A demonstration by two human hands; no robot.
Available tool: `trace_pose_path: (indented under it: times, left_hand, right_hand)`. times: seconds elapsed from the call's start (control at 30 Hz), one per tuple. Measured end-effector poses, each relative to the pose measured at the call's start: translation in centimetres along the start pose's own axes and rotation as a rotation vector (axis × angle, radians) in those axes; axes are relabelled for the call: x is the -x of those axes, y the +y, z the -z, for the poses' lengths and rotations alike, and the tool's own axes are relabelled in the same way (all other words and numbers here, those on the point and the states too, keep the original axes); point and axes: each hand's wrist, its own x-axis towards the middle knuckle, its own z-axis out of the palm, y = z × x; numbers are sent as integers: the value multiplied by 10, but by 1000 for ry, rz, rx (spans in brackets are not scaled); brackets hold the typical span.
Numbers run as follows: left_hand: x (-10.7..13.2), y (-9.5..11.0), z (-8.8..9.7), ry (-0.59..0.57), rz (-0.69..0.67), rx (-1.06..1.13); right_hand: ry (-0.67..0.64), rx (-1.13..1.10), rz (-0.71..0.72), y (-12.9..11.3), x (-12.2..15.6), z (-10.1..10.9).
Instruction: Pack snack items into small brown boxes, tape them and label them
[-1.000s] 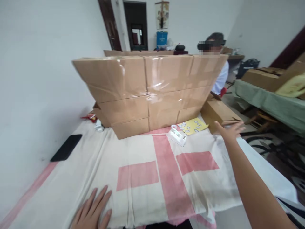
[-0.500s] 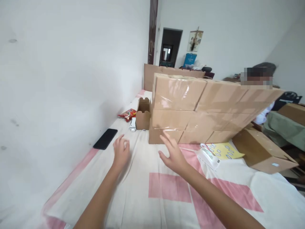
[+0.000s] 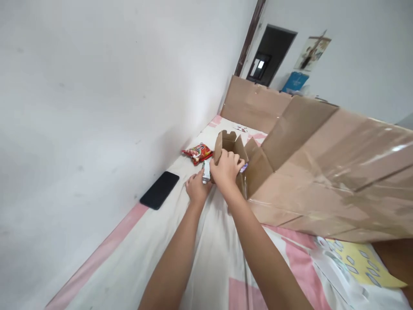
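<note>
My right hand grips the near wall of a small open cardboard box, its fingers hooked over the top edge. Low in front of that box, my left hand has its fingers and thumb closed about the near end of a small white carton. The carton lies beside the box and is partly covered by the hands. Just beyond the left hand is a red snack packet. A bit of purple shows to the right of my right hand, too small to name.
A black phone lies by the white wall. On the right, a large cardboard structure stands on the white and pink sheet. Nearer, a yellow printed sheet lies by a white packet.
Both hands have moved forward from above the sheet to the small box and the white carton. The right hand has taken hold of the box. The view has tilted and shifted left.
</note>
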Motion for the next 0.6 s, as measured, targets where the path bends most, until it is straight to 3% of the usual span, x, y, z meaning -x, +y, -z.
trace_pose_path:
  times: [0.23, 0.37, 0.47, 0.6]
  left_hand:
    - [-4, 4, 0, 126, -79, 160]
    - [-4, 8, 13, 198, -160, 310]
    - [-14, 19, 45, 238, -216, 427]
    - [-16, 56, 123, 308, -334, 534]
  right_hand:
    - [-139, 9, -75, 11, -21, 7]
    - [-100, -160, 46, 10, -10, 16]
    - [-100, -294, 208, -1, 7, 40]
    - [-71, -453, 323, -18, 39, 104]
